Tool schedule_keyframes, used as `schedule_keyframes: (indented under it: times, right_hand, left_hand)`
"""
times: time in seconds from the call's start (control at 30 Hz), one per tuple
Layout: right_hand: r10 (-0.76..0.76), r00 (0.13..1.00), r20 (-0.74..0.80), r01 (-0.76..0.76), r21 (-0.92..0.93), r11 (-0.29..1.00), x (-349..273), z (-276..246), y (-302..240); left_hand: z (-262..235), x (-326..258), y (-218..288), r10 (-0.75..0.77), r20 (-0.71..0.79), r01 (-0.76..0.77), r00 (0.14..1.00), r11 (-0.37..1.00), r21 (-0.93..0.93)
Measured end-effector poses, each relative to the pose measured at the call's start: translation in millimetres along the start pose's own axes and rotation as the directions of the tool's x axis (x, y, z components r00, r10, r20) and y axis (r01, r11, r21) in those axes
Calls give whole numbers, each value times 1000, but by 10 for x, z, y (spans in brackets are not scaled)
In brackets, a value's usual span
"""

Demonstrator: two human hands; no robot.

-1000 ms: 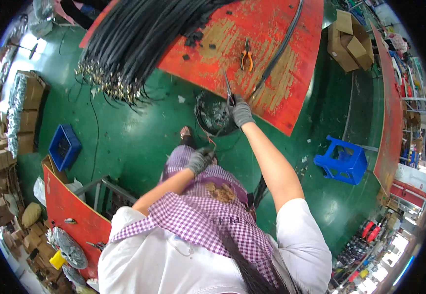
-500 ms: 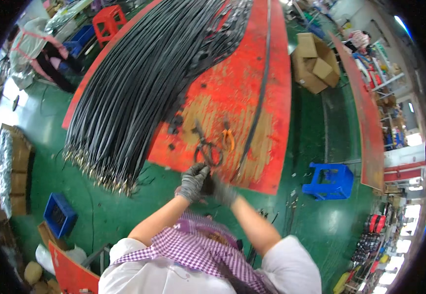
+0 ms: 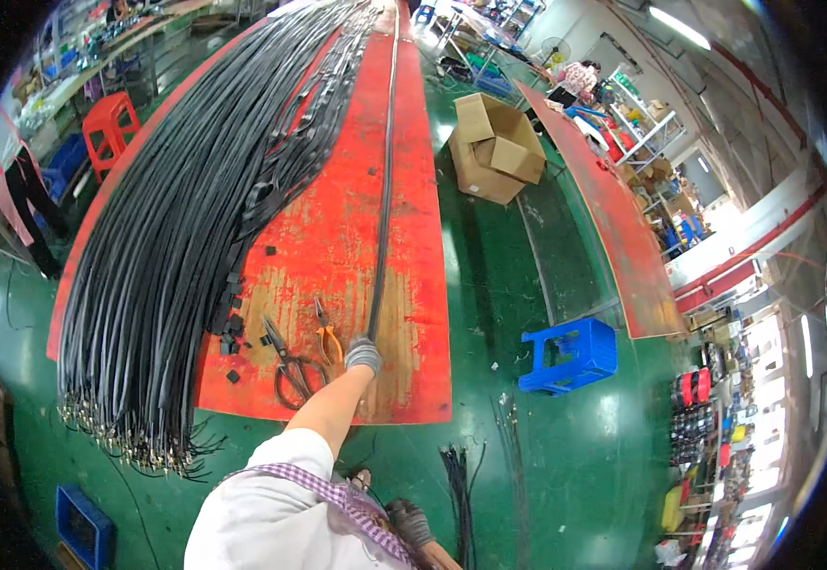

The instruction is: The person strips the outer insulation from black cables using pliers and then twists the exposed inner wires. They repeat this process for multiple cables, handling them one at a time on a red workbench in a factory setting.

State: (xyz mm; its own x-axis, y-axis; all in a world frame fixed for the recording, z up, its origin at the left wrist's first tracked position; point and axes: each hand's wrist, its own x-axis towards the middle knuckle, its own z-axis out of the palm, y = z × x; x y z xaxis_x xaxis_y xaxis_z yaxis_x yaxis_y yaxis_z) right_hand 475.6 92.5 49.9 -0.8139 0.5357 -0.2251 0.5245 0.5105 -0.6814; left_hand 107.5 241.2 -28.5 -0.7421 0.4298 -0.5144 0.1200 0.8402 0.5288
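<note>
My left hand [image 3: 363,354], in a grey striped glove, is closed around the near end of a long black cable [image 3: 384,209]. This cable runs lengthwise along the red tabletop [image 3: 413,285]. Left of that hand lie orange-handled pliers [image 3: 328,334] and dark-handled scissors [image 3: 290,366], both resting on the table. My right hand [image 3: 410,522], gloved too, hangs low in front of my body with its fingers curled in. What it holds, if anything, is hidden. Close to its right are black cables [image 3: 457,494] above the green floor.
A thick spread of black cables [image 3: 176,228] covers the table's left side, metal ends overhanging the near edge. Small black pieces [image 3: 231,334] lie beside it. To the right stand an open cardboard box [image 3: 494,152] and a blue stool [image 3: 570,356]. A blue crate [image 3: 84,527] sits lower left.
My hands were together at the table's near edge and have separated. The left now grips the cable's end; the right has dropped low toward my body. The view has turned right.
</note>
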Motion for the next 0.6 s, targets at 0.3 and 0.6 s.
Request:
schedule_keyframes:
  times: [0.3,0.6]
  right_hand:
    - [453,878,156,-470,469,748,23,-346,212]
    - [186,978,90,-206,508,836,534,-472,67]
  left_hand:
    - [-544,-38,127,81,548,462,832,445,-767]
    - [-3676,-865,832,681,38,155,731,-112,-982]
